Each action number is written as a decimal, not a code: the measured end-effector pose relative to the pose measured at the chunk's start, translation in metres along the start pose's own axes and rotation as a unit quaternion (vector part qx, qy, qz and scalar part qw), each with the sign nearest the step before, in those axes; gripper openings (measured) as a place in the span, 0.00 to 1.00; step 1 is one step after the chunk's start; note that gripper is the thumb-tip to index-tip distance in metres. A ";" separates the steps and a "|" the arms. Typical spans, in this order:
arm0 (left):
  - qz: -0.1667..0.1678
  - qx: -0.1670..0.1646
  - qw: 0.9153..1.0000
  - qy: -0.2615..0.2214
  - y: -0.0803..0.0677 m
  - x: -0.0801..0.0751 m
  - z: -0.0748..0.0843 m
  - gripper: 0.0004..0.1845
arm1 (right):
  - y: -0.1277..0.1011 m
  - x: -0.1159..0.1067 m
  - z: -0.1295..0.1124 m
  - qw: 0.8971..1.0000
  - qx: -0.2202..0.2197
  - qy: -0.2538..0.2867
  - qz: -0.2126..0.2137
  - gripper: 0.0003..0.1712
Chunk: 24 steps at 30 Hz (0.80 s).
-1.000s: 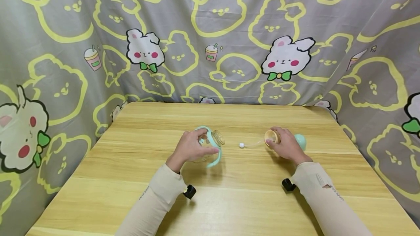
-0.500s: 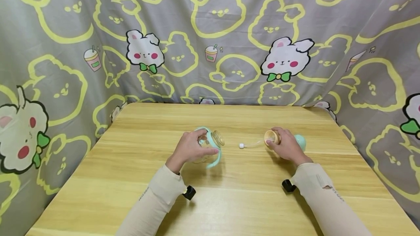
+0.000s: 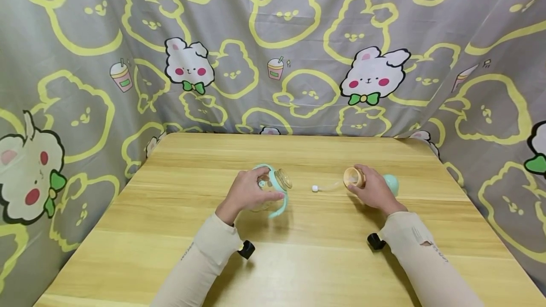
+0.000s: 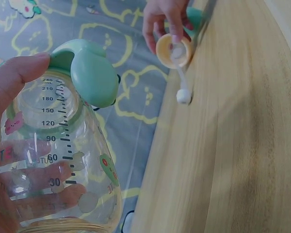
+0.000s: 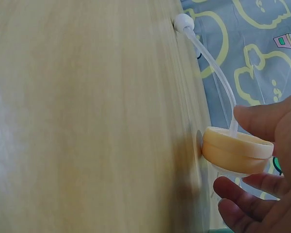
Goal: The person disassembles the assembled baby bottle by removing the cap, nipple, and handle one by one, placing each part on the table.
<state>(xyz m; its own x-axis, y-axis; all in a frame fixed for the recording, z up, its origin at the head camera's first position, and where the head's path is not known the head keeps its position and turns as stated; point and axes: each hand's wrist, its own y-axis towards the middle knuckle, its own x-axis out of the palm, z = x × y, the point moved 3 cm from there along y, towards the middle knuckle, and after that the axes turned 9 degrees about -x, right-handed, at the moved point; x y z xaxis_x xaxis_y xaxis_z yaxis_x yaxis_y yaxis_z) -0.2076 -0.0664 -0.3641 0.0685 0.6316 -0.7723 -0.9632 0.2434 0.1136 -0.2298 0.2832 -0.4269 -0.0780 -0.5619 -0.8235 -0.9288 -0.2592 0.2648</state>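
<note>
Wooden table (image 3: 298, 250), pale yellow grain, is carrying two groups of items, well apart, near its middle. Item one: a clear baby bottle (image 3: 273, 188) with printed measuring marks and a mint-green handle collar (image 4: 89, 73) is lying tilted on its side, its open mouth pointing toward the centre of the table. The left hand (image 3: 247, 193) is grasping it, fingers curling round the clear body and thumb resting along the near side; in the left wrist view the fingers are showing through the bottle wall. Item two: a tan screw cap (image 3: 354, 177) is being held on edge by the right hand (image 3: 373, 191), thumb and fingers pinching its rim, with its lower edge meeting the table in the right wrist view. A thin clear straw (image 5: 216, 73) is running out of the cap toward the bottle and is ending in a small white weight (image 3: 314, 188), which is lying on the table between the two hands. A mint-green rounded piece (image 3: 391, 184) is sitting just behind the right hand, partly hidden by it. Both forearms are wearing beige sleeves (image 3: 204, 255). A grey curtain (image 3: 273, 51) printed with yellow outlines and white rabbits is hanging round the table on three sides.
</note>
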 end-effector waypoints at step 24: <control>0.003 0.018 1.000 0.001 0.001 -0.001 0.003 0.37 | -0.003 -0.012 -0.004 1.000 0.005 0.014 0.000 0.37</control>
<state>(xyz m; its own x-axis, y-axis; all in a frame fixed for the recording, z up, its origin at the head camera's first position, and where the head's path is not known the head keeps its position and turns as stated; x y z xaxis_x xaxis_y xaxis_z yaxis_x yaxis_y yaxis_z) -0.2082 -0.0647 -0.3618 0.0617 0.6312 -0.7732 -0.9536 0.2660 0.1410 -0.2248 0.2873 -0.4155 -0.0668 -0.5841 -0.8089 -0.9322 -0.2524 0.2592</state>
